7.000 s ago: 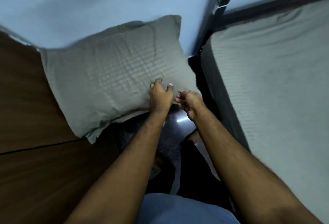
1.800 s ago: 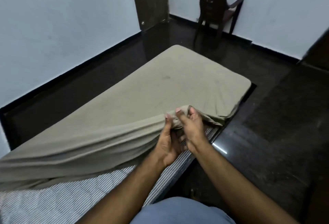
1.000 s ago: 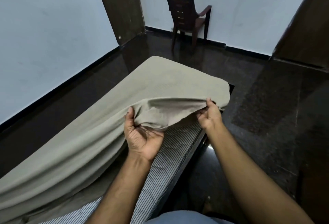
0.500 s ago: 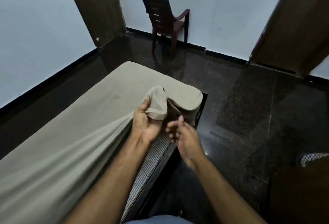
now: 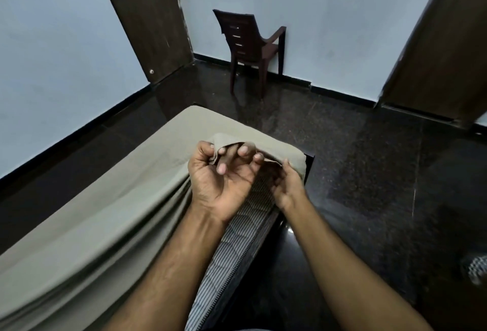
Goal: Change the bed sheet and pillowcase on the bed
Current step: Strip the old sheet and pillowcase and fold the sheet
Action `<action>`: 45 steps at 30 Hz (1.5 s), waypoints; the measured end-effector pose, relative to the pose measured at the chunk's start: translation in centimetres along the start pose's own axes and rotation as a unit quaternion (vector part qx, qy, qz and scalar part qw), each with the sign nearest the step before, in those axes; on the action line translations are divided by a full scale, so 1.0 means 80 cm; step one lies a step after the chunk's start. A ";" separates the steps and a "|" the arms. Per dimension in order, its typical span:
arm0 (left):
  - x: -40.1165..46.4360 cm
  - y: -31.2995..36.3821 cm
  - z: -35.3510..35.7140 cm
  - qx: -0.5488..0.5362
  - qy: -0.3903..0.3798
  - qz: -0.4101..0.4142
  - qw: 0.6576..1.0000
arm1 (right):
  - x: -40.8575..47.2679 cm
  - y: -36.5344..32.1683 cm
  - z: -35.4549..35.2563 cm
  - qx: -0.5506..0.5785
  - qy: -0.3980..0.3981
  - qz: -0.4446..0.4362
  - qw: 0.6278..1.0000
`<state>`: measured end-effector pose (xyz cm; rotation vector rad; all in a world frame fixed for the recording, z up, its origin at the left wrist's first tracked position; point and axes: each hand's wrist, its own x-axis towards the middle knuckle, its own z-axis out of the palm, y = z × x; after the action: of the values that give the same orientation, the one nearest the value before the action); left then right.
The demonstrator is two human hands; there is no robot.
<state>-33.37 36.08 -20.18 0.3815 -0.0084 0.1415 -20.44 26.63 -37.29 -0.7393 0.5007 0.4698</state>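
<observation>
The left hand (image 5: 220, 176) is gripping a bunched edge of the bed sheet (image 5: 110, 214), palm turned up, with the cloth folding over its curled fingers. The right hand (image 5: 286, 186) is pinching the same edge just beside it, nearer the far corner of the bed, thumb lying on top of the cloth. The sheet is lifting off along the near side, where the hands are holding it up, and is draping in long folds toward the left; at the far corner it is still sitting over the mattress (image 5: 237, 241). The striped mattress is showing bare below the hands, running down along the dark bed frame (image 5: 259, 249).

The bed is standing on a glossy dark floor (image 5: 355, 172). A dark chair (image 5: 250, 46) is standing against the far wall, well apart from the bed. A dark door (image 5: 147, 14) is standing in the left wall, and another dark panel (image 5: 442, 49) is showing at the right. A checkered cloth (image 5: 477, 268) is lying on the floor at the right edge, too blurred to identify further.
</observation>
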 end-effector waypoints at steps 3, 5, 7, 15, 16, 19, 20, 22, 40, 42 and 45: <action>0.037 0.014 -0.011 -0.025 -0.063 0.005 0.998 | 0.027 -0.041 0.019 -0.048 0.036 -0.046 0.997; 0.063 0.020 -0.012 0.029 -0.099 -0.017 0.995 | 0.028 -0.071 0.037 -0.040 0.025 -0.076 0.996; 0.097 0.010 -0.024 0.229 -0.082 -0.038 0.969 | 0.026 -0.097 0.061 -0.045 -0.015 -0.137 0.989; 0.191 -0.064 -0.086 0.850 0.009 0.153 0.504 | -0.015 -0.157 0.101 -0.349 -0.164 -0.366 0.847; 0.204 -0.068 -0.081 0.865 0.040 0.152 0.477 | -0.008 -0.161 0.091 -0.362 -0.171 -0.367 0.840; 0.253 -0.072 -0.077 0.926 0.025 0.183 0.328 | 0.043 -0.171 0.056 -0.354 -0.126 -0.330 0.866; 0.271 -0.073 -0.078 0.924 0.006 0.200 0.325 | 0.066 -0.169 0.042 -0.341 -0.089 -0.327 0.876; 0.303 -0.086 -0.069 0.880 0.000 0.181 0.438 | 0.120 -0.168 0.016 -0.383 -0.005 -0.363 0.850; 0.453 -0.202 -0.044 0.828 0.098 0.002 0.552 | 0.271 -0.384 0.083 -0.537 -0.174 -0.381 0.732; 0.465 -0.216 -0.050 0.856 0.130 0.018 0.501 | 0.263 -0.380 0.086 -0.522 -0.228 -0.384 0.726; 0.493 -0.210 -0.047 0.891 0.239 0.033 0.384 | 0.267 -0.374 0.070 -0.488 -0.271 -0.404 0.724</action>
<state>7.93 27.42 -28.52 2.5876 0.8047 0.3019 14.63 16.11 -30.76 -1.6574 -0.7285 0.0505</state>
